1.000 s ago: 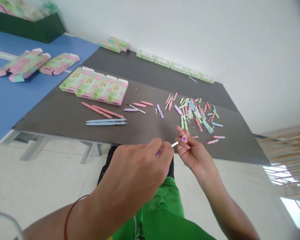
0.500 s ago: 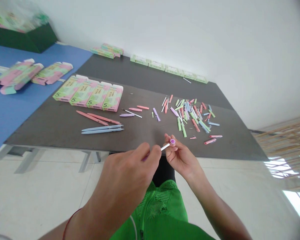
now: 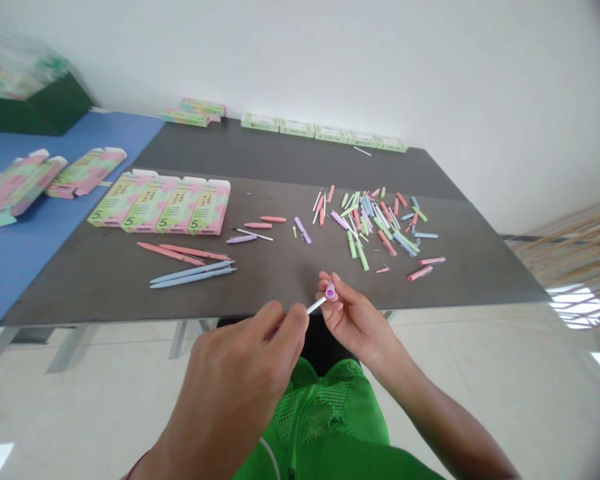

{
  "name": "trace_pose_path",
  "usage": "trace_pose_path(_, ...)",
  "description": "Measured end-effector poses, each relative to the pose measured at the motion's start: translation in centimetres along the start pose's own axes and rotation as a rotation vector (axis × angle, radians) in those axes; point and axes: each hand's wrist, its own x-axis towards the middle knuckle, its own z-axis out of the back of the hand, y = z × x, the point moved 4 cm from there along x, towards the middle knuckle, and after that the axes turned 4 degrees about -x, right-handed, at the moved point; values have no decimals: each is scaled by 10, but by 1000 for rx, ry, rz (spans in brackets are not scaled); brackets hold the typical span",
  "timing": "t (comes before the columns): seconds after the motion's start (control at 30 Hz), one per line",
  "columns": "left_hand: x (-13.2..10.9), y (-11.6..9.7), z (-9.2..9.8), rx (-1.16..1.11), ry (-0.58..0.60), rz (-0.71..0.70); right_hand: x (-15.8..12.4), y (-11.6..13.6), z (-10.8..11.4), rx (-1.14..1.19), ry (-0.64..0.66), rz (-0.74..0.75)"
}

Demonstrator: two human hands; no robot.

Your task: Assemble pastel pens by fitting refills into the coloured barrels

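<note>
My left hand (image 3: 253,363) is closed on a white pen refill (image 3: 317,305), with a bit of purple showing between the fingers. The refill points up and right toward a purple pen barrel (image 3: 331,291), pinched in the fingertips of my right hand (image 3: 350,317). The barrel's open end faces the camera, and the refill's tip is close to it; whether they touch I cannot tell. Both hands are over the table's front edge. Beyond them lie a purple pen part (image 3: 303,230) and a pile of mixed coloured pen parts and refills (image 3: 375,220).
Two blue pens (image 3: 193,273) and several pink pens (image 3: 183,253) lie at left, below a row of upright-printed boxes (image 3: 175,205). More boxes (image 3: 315,132) line the wall. Flattened cartons (image 3: 23,183) and a dark green bin (image 3: 45,110) are on the blue table.
The view has shifted a little, so the table appears lower and further left. The hands keep their holds; the purple barrel is tilted slightly more, showing its side.
</note>
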Motion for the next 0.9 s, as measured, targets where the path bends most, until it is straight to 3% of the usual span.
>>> trace_pose_path(0.67, -2, -6, 3, -10, -23, -25, -3, -3, 2, 0, 70, -91)
trace_pose_path(0.9, -1, -7, 4, 2, -20, -27, -2, -4, 4, -12, 52, -61)
